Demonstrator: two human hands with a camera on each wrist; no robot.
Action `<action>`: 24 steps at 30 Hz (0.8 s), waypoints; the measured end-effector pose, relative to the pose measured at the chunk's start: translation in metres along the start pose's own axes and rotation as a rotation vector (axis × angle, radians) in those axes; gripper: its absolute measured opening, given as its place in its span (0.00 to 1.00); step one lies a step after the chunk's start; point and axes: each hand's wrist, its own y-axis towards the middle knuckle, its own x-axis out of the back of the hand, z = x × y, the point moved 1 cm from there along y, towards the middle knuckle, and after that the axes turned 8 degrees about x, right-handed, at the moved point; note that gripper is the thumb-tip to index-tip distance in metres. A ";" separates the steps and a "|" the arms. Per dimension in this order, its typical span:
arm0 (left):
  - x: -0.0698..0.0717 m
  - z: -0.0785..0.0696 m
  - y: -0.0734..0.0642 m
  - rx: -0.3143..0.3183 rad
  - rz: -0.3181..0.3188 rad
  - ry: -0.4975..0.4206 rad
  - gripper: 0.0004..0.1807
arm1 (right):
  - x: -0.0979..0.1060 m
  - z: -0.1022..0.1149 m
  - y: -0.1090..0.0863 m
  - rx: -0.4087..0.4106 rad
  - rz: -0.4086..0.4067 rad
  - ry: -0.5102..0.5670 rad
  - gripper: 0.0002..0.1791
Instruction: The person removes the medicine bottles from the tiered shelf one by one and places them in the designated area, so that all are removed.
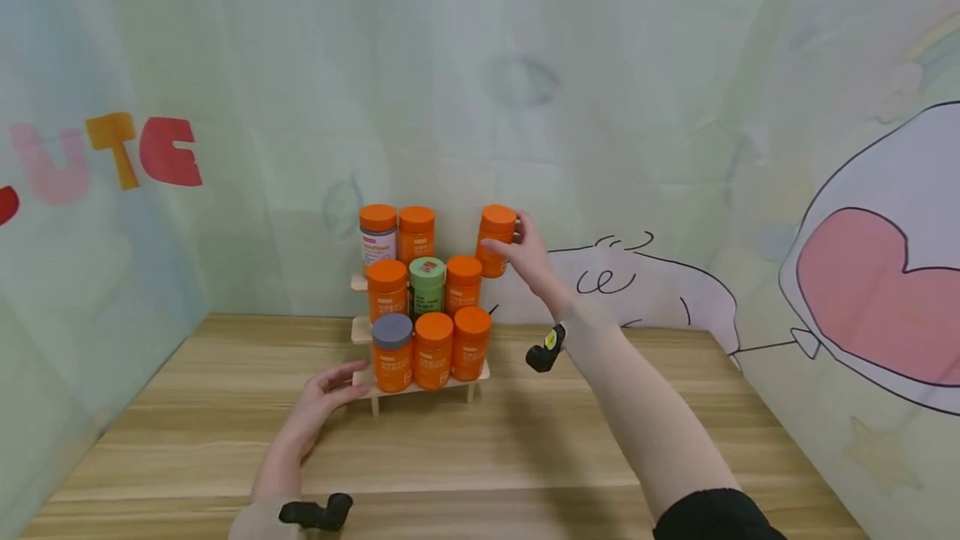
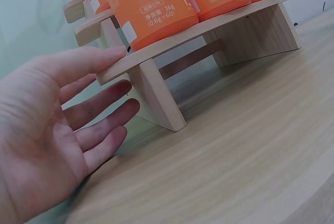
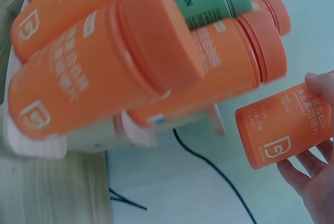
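Left hand [image 2: 49, 112] | thumb touching wooden rack [image 2: 158, 93] end | orange bottles [image 2: 148, 2] on rack

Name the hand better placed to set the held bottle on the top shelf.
Likely the right hand: it grips the bottle near the top shelf, while the left hand is low, at the bottom shelf.

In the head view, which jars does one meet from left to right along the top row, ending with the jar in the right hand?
White-labelled jar, standing orange jar, held orange jar in the right hand.
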 end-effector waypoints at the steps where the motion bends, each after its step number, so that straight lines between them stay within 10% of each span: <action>1: 0.000 0.000 0.000 0.002 0.000 0.000 0.33 | 0.003 -0.001 -0.002 -0.001 -0.006 -0.001 0.36; 24: 0.001 0.000 0.002 0.026 -0.014 0.036 0.33 | 0.018 -0.057 -0.049 -0.058 -0.001 -0.050 0.35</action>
